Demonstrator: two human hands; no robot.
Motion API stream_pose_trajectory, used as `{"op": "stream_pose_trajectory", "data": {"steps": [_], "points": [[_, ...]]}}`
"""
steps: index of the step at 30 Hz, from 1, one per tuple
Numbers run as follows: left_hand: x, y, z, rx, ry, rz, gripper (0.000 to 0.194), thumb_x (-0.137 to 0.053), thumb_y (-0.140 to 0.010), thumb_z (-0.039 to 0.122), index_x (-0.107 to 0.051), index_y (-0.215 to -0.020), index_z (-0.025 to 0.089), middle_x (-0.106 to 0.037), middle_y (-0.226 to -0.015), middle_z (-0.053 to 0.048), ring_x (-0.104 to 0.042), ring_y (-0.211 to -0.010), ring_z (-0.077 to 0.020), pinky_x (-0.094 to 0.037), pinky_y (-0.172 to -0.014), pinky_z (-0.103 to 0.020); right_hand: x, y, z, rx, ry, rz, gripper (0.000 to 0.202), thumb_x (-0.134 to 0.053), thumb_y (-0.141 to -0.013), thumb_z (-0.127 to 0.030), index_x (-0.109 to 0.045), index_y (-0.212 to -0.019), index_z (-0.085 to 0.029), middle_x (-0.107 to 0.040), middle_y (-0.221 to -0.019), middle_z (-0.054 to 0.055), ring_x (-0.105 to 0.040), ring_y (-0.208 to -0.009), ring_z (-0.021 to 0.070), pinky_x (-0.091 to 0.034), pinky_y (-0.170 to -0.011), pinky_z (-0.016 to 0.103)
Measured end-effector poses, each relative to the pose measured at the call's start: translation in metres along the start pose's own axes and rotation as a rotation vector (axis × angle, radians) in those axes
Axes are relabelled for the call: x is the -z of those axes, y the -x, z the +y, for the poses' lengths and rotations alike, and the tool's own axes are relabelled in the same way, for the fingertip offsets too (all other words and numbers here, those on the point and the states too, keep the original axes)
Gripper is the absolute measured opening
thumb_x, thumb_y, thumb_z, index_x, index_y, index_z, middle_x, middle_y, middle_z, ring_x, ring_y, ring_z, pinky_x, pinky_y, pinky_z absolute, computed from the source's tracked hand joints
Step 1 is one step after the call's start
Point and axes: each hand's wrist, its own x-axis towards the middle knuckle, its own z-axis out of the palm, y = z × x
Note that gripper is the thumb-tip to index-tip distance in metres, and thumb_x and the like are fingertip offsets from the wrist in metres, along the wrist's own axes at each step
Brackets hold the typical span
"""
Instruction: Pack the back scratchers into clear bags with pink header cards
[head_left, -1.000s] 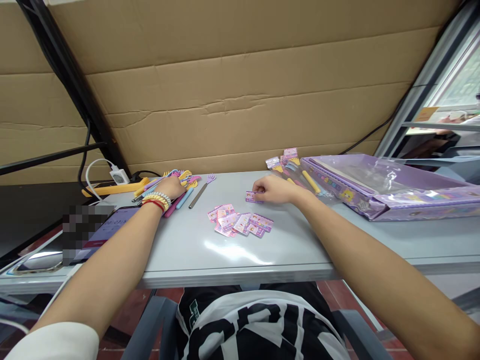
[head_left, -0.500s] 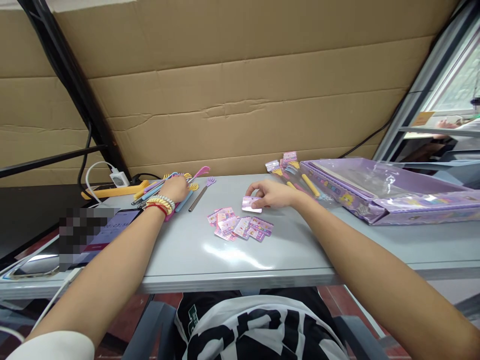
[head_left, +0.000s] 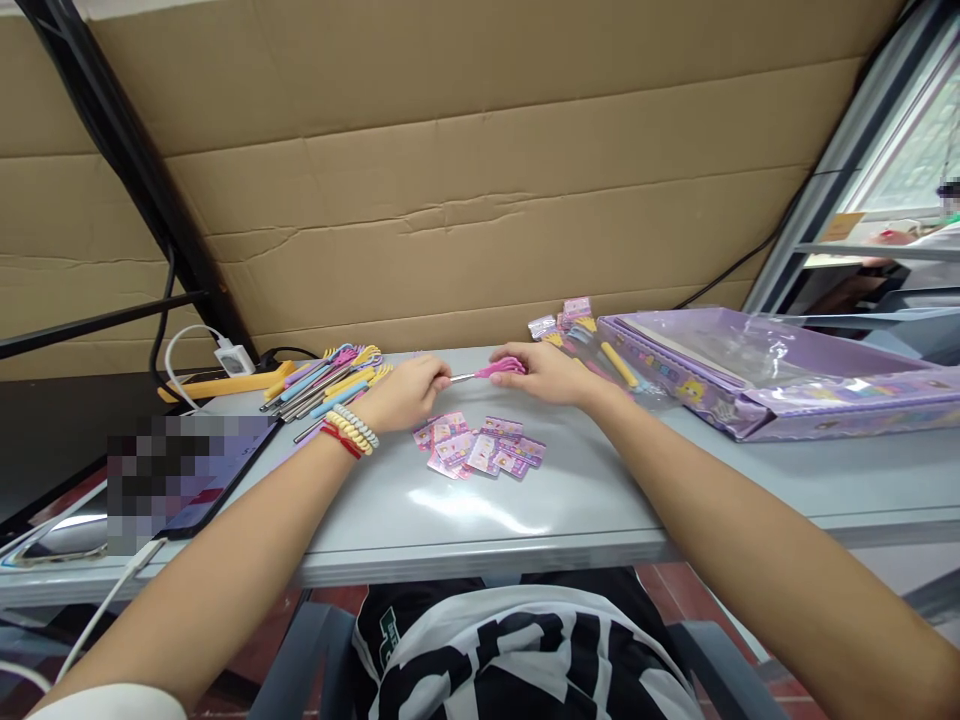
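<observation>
Above the middle of the table, a pink back scratcher (head_left: 504, 368) with a metal rod is held between my two hands. My left hand (head_left: 409, 390) pinches the rod end, bracelets at its wrist. Around the pink head on the other side are the fingers of my right hand (head_left: 551, 372). Just in front of both hands lies a loose pile of small pink and purple cards (head_left: 480, 450). To the left, beside my left wrist, a bundle of back scratchers (head_left: 319, 385) in yellow, blue, pink and purple rests on the table.
A purple box (head_left: 757, 400) with a clear cover stands on the right. Next to it lie bagged back scratchers (head_left: 619, 365) with cards. At left are a phone-like screen (head_left: 217, 480), a white charger (head_left: 234, 357) and cables. Cardboard (head_left: 450, 200) walls the back.
My left hand has moved right from the bundle, bringing the pink back scratcher. My right hand has let go of its card, now on the pile, and closed on the scratcher's head.
</observation>
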Motion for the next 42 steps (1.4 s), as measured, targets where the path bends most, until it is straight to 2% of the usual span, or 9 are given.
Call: {"op": "stream_pose_trajectory", "data": {"steps": [3,5,15,25,30,33,38,40,42], "points": [[-0.001,0.0,0.005,-0.003,0.005,-0.026,0.021,-0.038,-0.09,0.023,-0.059,-0.09,0.017,-0.064,-0.09,-0.007,-0.059,-0.082,-0.0171,-0.045,-0.077,-0.03,-0.001,-0.001,-0.001,0.032,0.014,-0.126,0.029,-0.051,-0.085,-0.042,-0.062,-0.075,-0.017,-0.062,-0.069,0.002,-0.051,-0.064,0.0135,-0.035,-0.059,0.025],[0.0,0.0,0.005,0.003,-0.01,-0.024,0.022,-0.041,-0.09,0.028,-0.06,-0.091,0.017,-0.065,-0.092,-0.007,-0.059,-0.083,-0.0177,-0.044,-0.076,-0.03,-0.003,-0.001,-0.001,0.007,-0.022,-0.155,0.033,-0.049,-0.086,-0.045,-0.057,-0.07,-0.018,-0.059,-0.065,0.001,-0.048,-0.06,0.0126,-0.033,-0.057,0.024],[0.016,0.002,-0.021,0.212,-0.316,-0.028,0.039,-0.039,-0.09,0.05,-0.064,-0.08,0.021,-0.069,-0.079,-0.006,-0.061,-0.077,-0.022,-0.038,-0.065,-0.03,0.013,-0.001,0.019,-0.154,-0.175,-0.151,0.04,-0.05,-0.085,-0.053,-0.059,-0.074,-0.015,-0.06,-0.06,0.002,-0.049,-0.05,0.0106,-0.038,-0.057,0.025],[0.011,0.002,-0.021,0.181,-0.258,-0.189,0.051,-0.028,-0.091,0.057,-0.06,-0.077,0.02,-0.065,-0.073,-0.006,-0.058,-0.066,-0.0192,-0.035,-0.059,-0.029,0.012,0.0,0.029,-0.231,-0.191,-0.18,0.042,-0.057,-0.082,-0.053,-0.065,-0.092,-0.013,-0.064,-0.06,0.002,-0.049,-0.047,0.0097,-0.039,-0.054,0.024],[0.011,0.002,-0.019,0.188,-0.257,-0.214,0.048,-0.029,-0.091,0.054,-0.059,-0.078,0.02,-0.066,-0.074,-0.007,-0.058,-0.067,-0.0193,-0.035,-0.058,-0.029,0.011,0.001,0.025,-0.207,-0.23,-0.152,0.039,-0.062,-0.078,-0.053,-0.062,-0.08,-0.014,-0.063,-0.059,0.002,-0.049,-0.046,0.0091,-0.039,-0.052,0.024],[0.008,0.003,-0.014,0.204,-0.226,-0.222,0.047,-0.029,-0.091,0.053,-0.059,-0.078,0.019,-0.065,-0.074,-0.007,-0.059,-0.067,-0.0193,-0.036,-0.059,-0.029,0.011,-0.001,0.022,-0.221,-0.416,-0.05,0.037,-0.072,-0.071,-0.049,-0.06,-0.074,-0.014,-0.06,-0.055,0.001,-0.048,-0.044,0.0086,-0.037,-0.046,0.023],[-0.002,0.0,0.011,0.205,-0.046,-0.198,0.053,-0.021,-0.094,0.052,-0.055,-0.07,0.019,-0.064,-0.069,-0.006,-0.057,-0.063,-0.0185,-0.036,-0.058,-0.03,0.014,-0.006,0.014,-0.214,-1.041,0.248,0.037,-0.077,-0.064,-0.045,-0.059,-0.073,-0.014,-0.051,-0.049,-0.004,-0.043,-0.039,0.0055,-0.029,-0.036,0.02],[-0.004,-0.001,0.023,0.203,-0.024,-0.211,0.052,-0.02,-0.094,0.051,-0.053,-0.069,0.02,-0.063,-0.066,-0.005,-0.056,-0.061,-0.0186,-0.035,-0.057,-0.031,0.015,-0.006,0.009,-0.208,-1.134,0.283,0.035,-0.078,-0.064,-0.042,-0.057,-0.072,-0.015,-0.052,-0.049,-0.004,-0.044,-0.038,0.0054,-0.029,-0.036,0.019],[-0.005,-0.002,0.032,0.194,-0.035,-0.217,0.05,-0.02,-0.094,0.049,-0.054,-0.071,0.02,-0.062,-0.063,-0.005,-0.055,-0.059,-0.0189,-0.034,-0.056,-0.031,0.013,-0.004,0.005,-0.211,-1.132,0.211,0.033,-0.078,-0.065,-0.04,-0.058,-0.073,-0.015,-0.055,-0.049,-0.004,-0.046,-0.037,0.0063,-0.03,-0.035,0.019]]}}
